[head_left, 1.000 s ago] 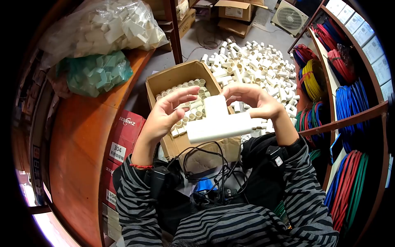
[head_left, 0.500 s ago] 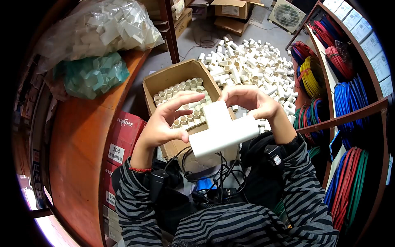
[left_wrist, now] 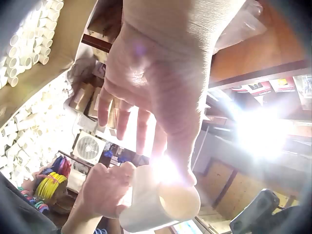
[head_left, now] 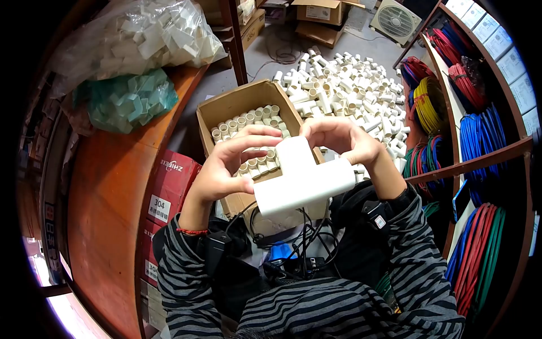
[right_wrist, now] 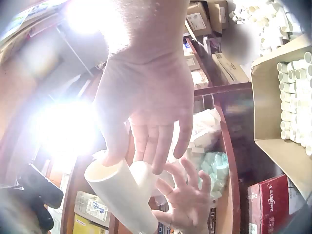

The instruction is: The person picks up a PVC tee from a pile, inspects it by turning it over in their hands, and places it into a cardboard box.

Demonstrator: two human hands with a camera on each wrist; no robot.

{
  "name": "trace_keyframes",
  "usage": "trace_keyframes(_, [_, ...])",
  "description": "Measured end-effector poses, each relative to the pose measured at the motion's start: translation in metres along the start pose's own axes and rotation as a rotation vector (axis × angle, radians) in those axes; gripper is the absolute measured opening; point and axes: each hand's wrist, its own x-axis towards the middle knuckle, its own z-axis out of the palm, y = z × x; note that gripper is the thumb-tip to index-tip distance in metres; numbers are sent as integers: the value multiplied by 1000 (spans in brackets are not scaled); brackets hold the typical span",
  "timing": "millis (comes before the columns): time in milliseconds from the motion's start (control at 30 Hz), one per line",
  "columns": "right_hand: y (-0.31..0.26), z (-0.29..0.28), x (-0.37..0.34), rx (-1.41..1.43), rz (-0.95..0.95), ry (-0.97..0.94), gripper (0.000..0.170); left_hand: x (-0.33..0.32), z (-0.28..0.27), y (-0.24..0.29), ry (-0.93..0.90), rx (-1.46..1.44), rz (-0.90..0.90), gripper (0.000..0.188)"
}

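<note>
A large white T-shaped pipe fitting [head_left: 305,186] is held up in front of the body, its stem pointing away. The right hand [head_left: 347,141] grips it, thumb on the right end of the long tube and fingers at the stem. The left hand [head_left: 226,164] has its thumb tip touching the left end, the fingers spread apart and extended beside the stem. In the left wrist view the left thumb lies at the open mouth of the fitting [left_wrist: 146,204]. The right wrist view shows the right thumb on the rim of the fitting [right_wrist: 122,195].
Behind the hands a cardboard box [head_left: 226,104] holds rows of short white pipe pieces. Many loose white fittings [head_left: 350,90] lie heaped on the floor. An orange-brown table [head_left: 113,192] stands left with plastic bags [head_left: 141,39]; shelves with coiled cables [head_left: 483,135] stand right.
The fitting has tilted, its left end now lower and its right end higher. The left hand has moved slightly down and right, its thumb coming to the fitting's left end.
</note>
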Motion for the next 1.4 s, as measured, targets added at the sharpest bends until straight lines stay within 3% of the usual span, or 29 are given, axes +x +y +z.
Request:
trace_keyframes(200, [13,-4,1,110,41,99,70,0,1,-6,73,-107,-41,61])
trace_keyframes(367, [13,-1,3,154,31,126,65,0,3,-8,110,-151,-90,72])
trace_keyframes(567, [19,-5,3,151,63,171,67,-2,-1,-11,108,-165,-143,71])
trace_keyframes(833, [29,-3,-1,142,103,353,62,-8,1,-19,298,-253,-157,66])
trace_keyframes(1067, [36,-5,3,332,244,358,64,-6,-3,-26,309,-387,-327,63])
trace_keyframes(1233, [43,-7,5,264,323,350,72,-9,-11,-40,354,-457,-434,63])
trace_keyframes(1400, [40,-3,7,294,403,440,65,-6,-3,-25,316,-420,-546,62])
